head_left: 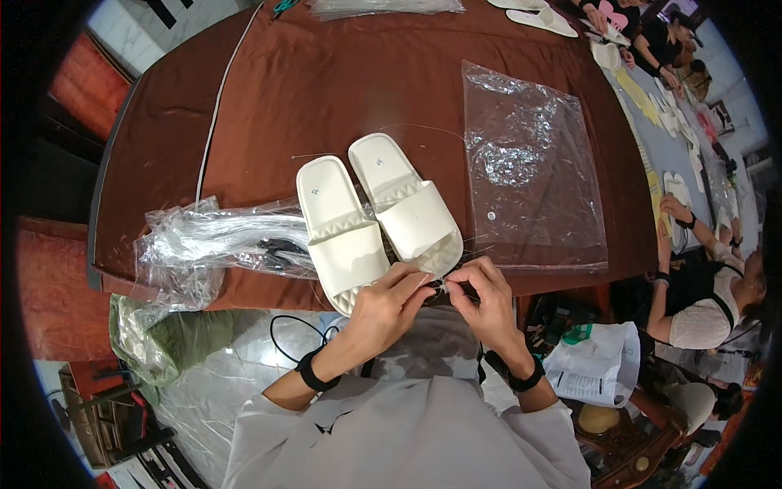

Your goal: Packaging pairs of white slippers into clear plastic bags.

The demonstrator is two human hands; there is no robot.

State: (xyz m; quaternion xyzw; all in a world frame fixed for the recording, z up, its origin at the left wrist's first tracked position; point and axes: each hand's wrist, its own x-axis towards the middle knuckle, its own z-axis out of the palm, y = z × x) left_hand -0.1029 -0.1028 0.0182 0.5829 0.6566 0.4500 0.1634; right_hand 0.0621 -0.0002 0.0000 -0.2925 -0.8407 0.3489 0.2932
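Two cream slide sandals (340, 236) lie side by side on the brown-covered table, toes toward me. At the toe of the right sandal (411, 212), my left hand (383, 306) and my right hand (485, 301) meet at the table's front edge. Both are closed in a pinch, thumb against fingers. Between the fingertips shows a small whitish piece (441, 285), too small to name; my left fingers partly cover it. Left of the sandals, a clear bag (212, 236) holds a bundle of thin translucent strands, partly under the left sandal.
A flat clear plastic bag (533, 179) lies right of the sandals. More plastic bags (383, 6) and another sandal pair (542, 18) sit at the far edge. A white cord (218, 114) crosses the cloth at left. Other people work along a table (652, 106) at right.
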